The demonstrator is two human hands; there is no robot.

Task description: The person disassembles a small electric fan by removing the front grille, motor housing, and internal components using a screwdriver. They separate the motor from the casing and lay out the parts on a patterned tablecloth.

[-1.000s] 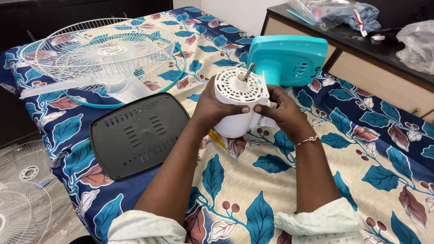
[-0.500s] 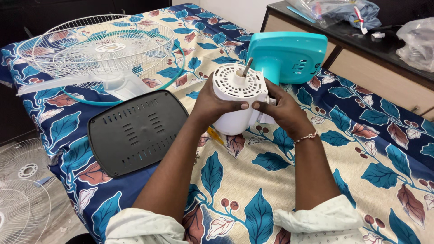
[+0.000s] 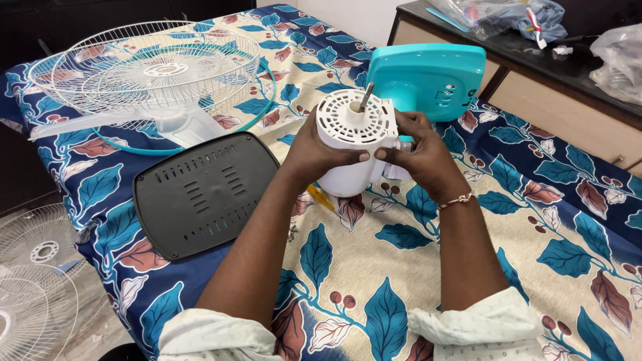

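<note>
Both my hands hold a white fan motor housing upright over the bed, its metal shaft pointing up. My left hand wraps the housing's left side, thumb across the front. My right hand grips the right side, a thin bracelet on its wrist. The housing joins a teal fan base that stands just behind it. A yellow-handled tool lies on the sheet, partly hidden under my left arm.
A black vented plate lies left of my arms. Behind it rests a white wire fan guard with translucent blades. More wire guards lie on the floor at left. A dark cabinet with plastic bags stands at right.
The view has shifted slightly; my hands have turned the housing a little, and my right hand has slid further around its right side.
</note>
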